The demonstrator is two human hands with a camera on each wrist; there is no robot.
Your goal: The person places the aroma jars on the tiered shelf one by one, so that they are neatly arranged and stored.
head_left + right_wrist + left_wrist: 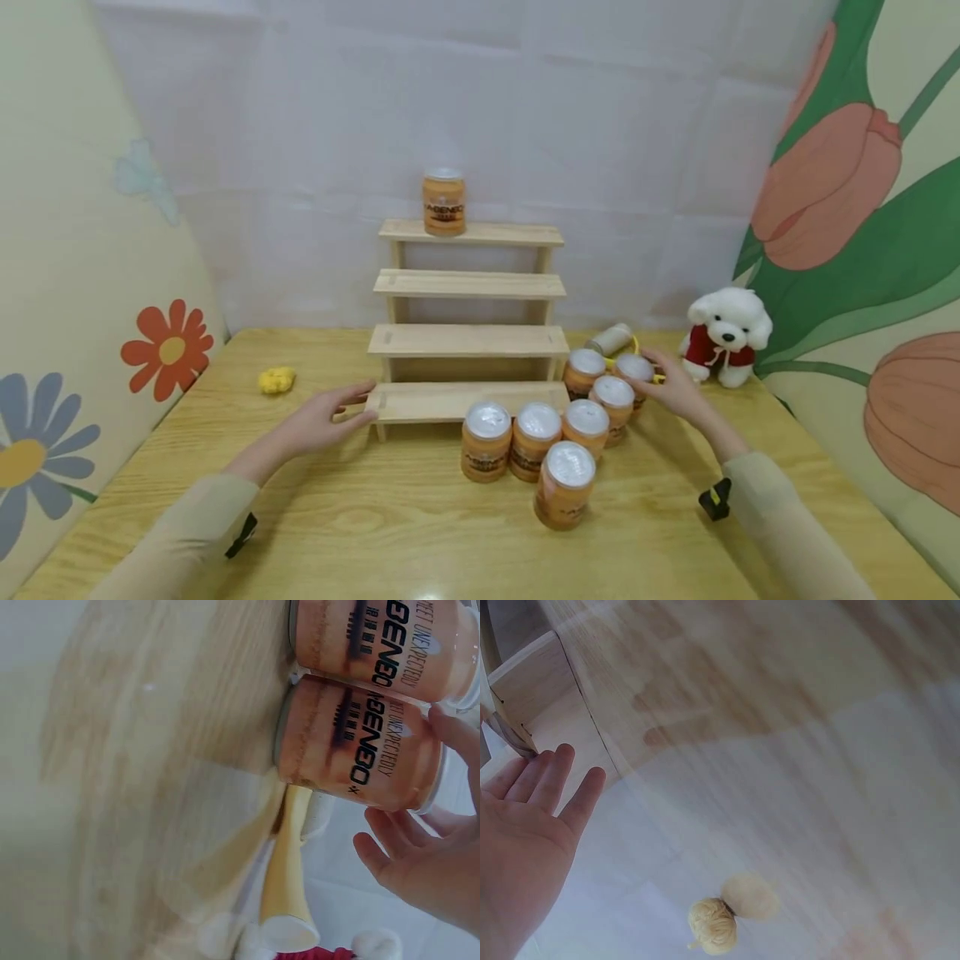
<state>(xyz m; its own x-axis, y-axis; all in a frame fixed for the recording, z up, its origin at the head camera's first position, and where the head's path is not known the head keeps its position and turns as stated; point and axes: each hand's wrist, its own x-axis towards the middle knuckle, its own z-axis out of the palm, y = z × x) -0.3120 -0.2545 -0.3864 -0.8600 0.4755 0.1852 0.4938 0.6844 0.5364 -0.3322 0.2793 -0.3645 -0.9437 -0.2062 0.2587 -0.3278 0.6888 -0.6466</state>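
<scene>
My left hand [330,417] is at the left end of the lowest step of a wooden stepped rack [420,402], thumb at its front edge. In the left wrist view its fingers [551,780] are nearly straight and touch the board's end. My right hand [678,387] holds an orange can [633,367] with a silvery lid, right of the rack. The right wrist view shows thumb and fingers on either side of that can [352,742], near its lid, another can [367,645] beside it. Several like cans [487,442] stand before the rack; one can [444,202] is on the top step.
Behind the held can lies a pale cylinder [611,338] with something yellow by it. A white plush dog [727,333] in red sits at the right. A small yellow knotted thing [277,380] lies left on the wooden table [360,533]. Walls enclose the back and sides.
</scene>
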